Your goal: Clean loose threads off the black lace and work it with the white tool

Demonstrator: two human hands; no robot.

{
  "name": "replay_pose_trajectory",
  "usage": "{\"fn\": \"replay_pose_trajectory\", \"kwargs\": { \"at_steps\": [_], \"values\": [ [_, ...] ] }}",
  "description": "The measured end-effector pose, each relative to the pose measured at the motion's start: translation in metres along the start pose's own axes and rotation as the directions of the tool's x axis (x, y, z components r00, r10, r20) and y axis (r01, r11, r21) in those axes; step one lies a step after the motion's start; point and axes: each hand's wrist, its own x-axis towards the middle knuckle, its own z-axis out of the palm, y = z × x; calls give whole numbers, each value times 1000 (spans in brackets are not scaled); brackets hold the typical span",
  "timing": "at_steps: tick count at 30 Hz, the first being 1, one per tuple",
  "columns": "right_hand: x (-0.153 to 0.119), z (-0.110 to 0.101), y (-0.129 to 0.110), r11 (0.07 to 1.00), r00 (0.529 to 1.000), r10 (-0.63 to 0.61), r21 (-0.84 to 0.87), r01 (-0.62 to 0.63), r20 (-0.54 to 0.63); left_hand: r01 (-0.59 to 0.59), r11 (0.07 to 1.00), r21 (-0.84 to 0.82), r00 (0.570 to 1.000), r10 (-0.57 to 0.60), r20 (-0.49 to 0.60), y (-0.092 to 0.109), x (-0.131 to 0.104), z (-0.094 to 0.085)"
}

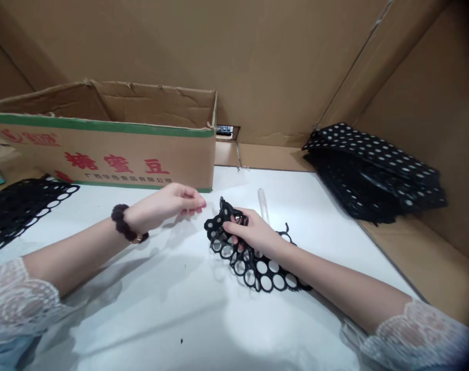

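Observation:
My right hand is closed round a bunched piece of black openwork with round holes. Part of the piece lies spread on the white tabletop under my wrist, and its gathered end rises past my fingers. To the left of it, a short gap away, my left hand is held above the table, thumb and fingertips pinched together. Whatever may be between those fingertips is too small to make out. A translucent white stick-like tool lies just behind my right hand, partly hidden by it.
An open cardboard box with green edging stands at the back left. More black openwork lies at the left edge. Folded black pieces with round holes are piled at the right. Cardboard walls enclose the white tabletop.

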Motion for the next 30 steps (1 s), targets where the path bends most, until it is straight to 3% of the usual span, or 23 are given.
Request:
{"fn": "replay_pose_trajectory", "kwargs": {
  "at_steps": [2, 7, 9, 13, 16, 22, 25, 27, 28, 29, 30],
  "values": [
    [0, -2, 1, 1000, 1000, 16, 2, -16, 10, -21, 993, 114, 997, 30, -74, 4, -4, -1],
    [0, -1, 0, 997, 994, -76, 23, 74, 78, -156, 936, 316, 985, 169, -16, 9, -11, 22],
    [-1, 1, 0, 992, 987, -123, 36, 120, 104, -149, 947, 285, 988, 152, 13, 6, -10, 28],
    [-1, 2, -1, 989, 980, -149, 45, 144, 135, -52, 998, -24, 989, 55, 136, -2, -5, 28],
    [-2, 2, 0, 984, 979, -169, 68, 163, 110, 21, 988, -150, 991, -1, 135, -2, -6, 27],
    [-1, 3, 4, 986, 987, -151, 81, 147, 49, 52, 995, -86, 997, -47, 68, 3, -15, 36],
    [0, 4, 3, 990, 993, -113, 83, 110, 25, -58, 995, 79, 996, 63, -64, 2, -15, 43],
    [1, 4, 1, 993, 996, -84, 81, 83, 7, -158, 939, 305, 939, 239, -247, 4, -14, 40],
    [1, 4, 0, 995, 998, -65, 75, 65, 1, -174, 889, 424, 869, 341, -359, 6, -12, 33],
    [1, 4, -1, 997, 999, -43, 69, 43, -2, -160, 841, 516, 772, 432, -465, 8, -11, 22],
    [0, 3, -2, 998, 1000, -20, 65, 20, 0, -119, 796, 593, 646, 516, -562, 10, -9, 7]
  ]
}}
